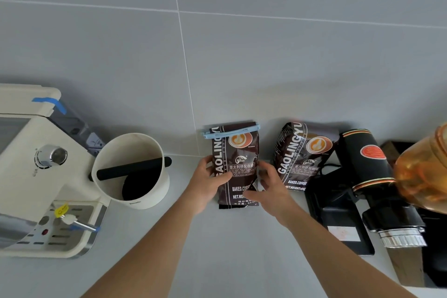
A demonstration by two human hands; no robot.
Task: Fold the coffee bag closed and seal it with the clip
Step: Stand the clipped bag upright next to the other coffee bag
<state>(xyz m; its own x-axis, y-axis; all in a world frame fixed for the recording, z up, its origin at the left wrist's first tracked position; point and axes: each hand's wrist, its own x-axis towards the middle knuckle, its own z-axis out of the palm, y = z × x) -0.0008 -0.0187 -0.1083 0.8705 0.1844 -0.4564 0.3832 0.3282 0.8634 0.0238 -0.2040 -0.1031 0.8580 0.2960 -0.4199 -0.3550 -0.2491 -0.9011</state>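
A dark brown coffee bag (238,152) stands upright on the white counter against the tiled wall. A light blue clip (231,132) runs across its folded top edge. My left hand (209,182) grips the bag's left side, thumb across the front. My right hand (268,187) holds the bag's lower right side, fingers curled against it. Both forearms reach in from the bottom of the view.
A second, crumpled coffee bag (302,152) leans just right of the first. A black grinder (372,176) with an orange hopper (425,167) stands at the right. A white knock box (131,169) and a cream espresso machine (36,172) are on the left.
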